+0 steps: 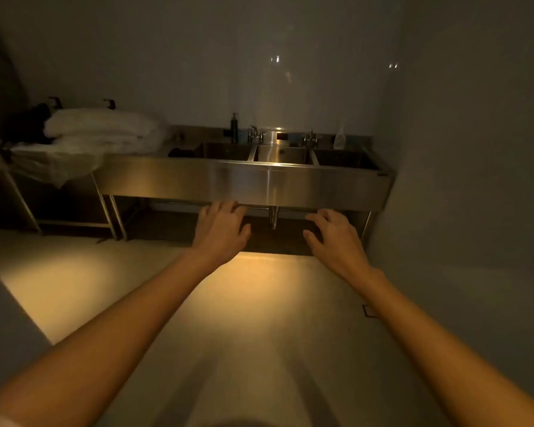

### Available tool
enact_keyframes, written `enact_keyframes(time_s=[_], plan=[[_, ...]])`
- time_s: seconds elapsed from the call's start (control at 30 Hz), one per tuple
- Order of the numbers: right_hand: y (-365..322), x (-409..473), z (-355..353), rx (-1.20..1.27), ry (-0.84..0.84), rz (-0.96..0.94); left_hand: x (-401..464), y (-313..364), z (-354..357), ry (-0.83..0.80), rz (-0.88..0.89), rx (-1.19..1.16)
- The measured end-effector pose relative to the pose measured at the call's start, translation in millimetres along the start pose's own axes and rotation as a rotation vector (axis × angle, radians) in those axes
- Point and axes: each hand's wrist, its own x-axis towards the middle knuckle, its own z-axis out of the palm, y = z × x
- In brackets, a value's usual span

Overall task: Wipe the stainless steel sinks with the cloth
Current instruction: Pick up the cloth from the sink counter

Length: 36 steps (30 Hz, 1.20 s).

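A long stainless steel sink unit (290, 183) with three basins stands against the far wall in a dim room. A dark cloth-like shape (181, 152) lies on the drainboard left of the left basin; I cannot tell for sure what it is. My left hand (221, 224) and my right hand (333, 238) are stretched out in front of me, palms down, fingers spread, holding nothing. Both hands are well short of the sink unit, over the floor.
Two faucets (255, 134) (309, 137), a dark pump bottle (235, 127), a clear spray bottle (340, 137) and a steel pot (272, 135) sit along the back ledge. A table (22, 155) at left carries folded white bundles (105, 127) and plastic wrap. A wall closes the right side.
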Motion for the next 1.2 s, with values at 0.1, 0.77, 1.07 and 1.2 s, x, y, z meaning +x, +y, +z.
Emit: enact_keyframes(time_s=[0.1, 0.77, 1.07, 1.2], plan=[[20.9, 16.3, 7.1, 0.016, -0.015, 0.006, 14.0, 6.8, 14.0, 0.023, -0.023, 0.011], [37.7, 95.3, 125.9, -0.001, -0.188, 0.023, 62.5, -60.6, 113.5, -0.184, -0.118, 0.023], [-9.1, 190.3, 193.9, 0.013, -0.176, -0.015, 108.3, -158.3, 132.2, -0.186, -0.141, 0.006], [-23.6, 204.0, 232.4, -0.004, -0.243, -0.013, 115.6, -195.2, 146.0, -0.222, -0.156, 0.016]])
